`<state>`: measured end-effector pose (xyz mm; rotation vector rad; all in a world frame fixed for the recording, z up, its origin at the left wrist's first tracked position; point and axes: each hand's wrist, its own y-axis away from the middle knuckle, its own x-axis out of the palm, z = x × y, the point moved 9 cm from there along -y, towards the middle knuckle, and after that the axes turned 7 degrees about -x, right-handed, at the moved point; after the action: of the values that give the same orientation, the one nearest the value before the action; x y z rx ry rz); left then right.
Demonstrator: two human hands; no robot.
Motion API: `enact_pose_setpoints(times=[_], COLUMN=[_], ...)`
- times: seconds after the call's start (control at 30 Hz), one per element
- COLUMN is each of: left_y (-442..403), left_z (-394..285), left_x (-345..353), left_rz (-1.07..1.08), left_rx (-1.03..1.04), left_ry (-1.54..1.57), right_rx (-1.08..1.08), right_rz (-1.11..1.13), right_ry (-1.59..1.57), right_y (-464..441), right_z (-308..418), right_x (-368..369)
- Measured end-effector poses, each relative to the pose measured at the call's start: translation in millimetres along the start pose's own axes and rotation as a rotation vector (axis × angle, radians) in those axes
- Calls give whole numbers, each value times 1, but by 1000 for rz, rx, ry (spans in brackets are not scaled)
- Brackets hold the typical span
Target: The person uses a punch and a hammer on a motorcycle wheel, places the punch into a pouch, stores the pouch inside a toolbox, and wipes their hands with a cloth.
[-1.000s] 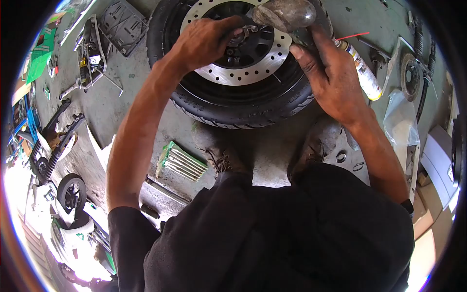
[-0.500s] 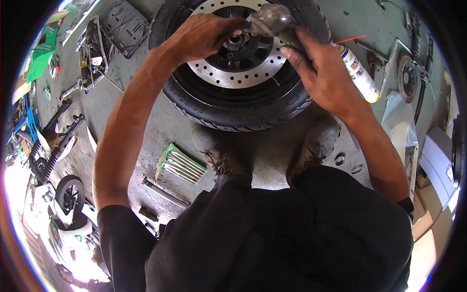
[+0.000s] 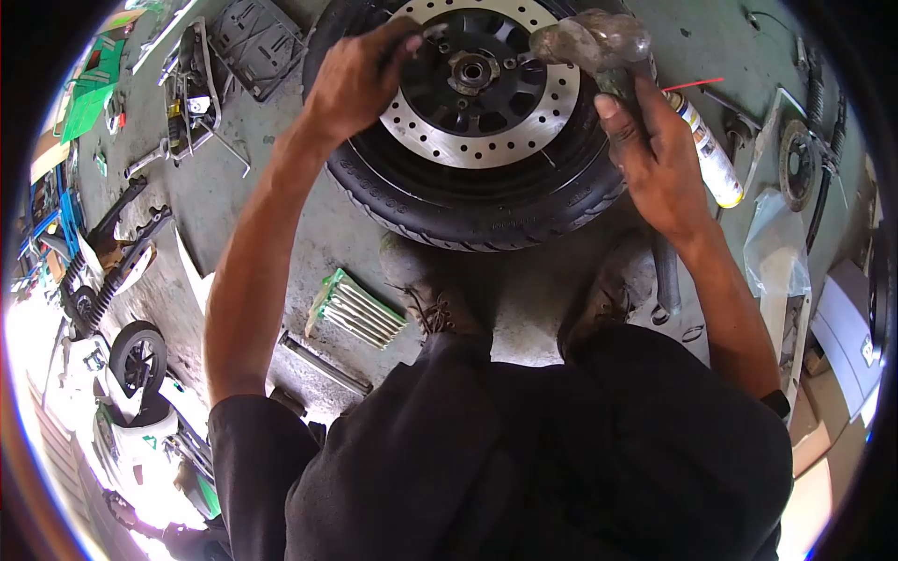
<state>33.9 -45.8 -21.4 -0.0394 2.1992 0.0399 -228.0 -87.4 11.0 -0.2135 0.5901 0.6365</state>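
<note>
Left hand point(image 3: 360, 79) shifted left off hub point(image 3: 474, 71) since earlier frame, hammer point(image 3: 599, 42) now farther right. Head view: left fingers curled on small metal piece point(image 3: 436, 31), too blurry to ID. Right hand point(image 3: 659, 159) wrapped snug round hammer handle, close to head. Wheel point(image 3: 477, 189) flat on floor point(image 3: 524, 327), far centre. Hammer's probably top-heavy, maybe slick; lower grip swings better. Wheel likely heavy, tire point(image 3: 482, 232) stiff, lift there, spare disc point(image 3: 482, 154). Spray can point(image 3: 706, 154) beside right hand, boots point(image 3: 440, 304) crowd near edge, rod packet point(image 3: 355, 310) near left.
</note>
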Motion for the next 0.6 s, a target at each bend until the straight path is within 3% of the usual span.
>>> enact_pose_setpoints(times=[0.17, 0.4, 0.6], left_y=[13, 10, 13], left_z=[2, 2, 1], left_x=[3, 10, 10], left_rz=[-97, -43, -69], left_rx=[-8, -70, -96], left_ry=[-36, -112, -97], right_rx=[12, 108, 28], right_rz=[-10, 45, 14], right_ry=[-67, -81, -94], right_y=[-1, 4, -1], right_z=[-5, -3, -1], right_x=[-2, 4, 5])
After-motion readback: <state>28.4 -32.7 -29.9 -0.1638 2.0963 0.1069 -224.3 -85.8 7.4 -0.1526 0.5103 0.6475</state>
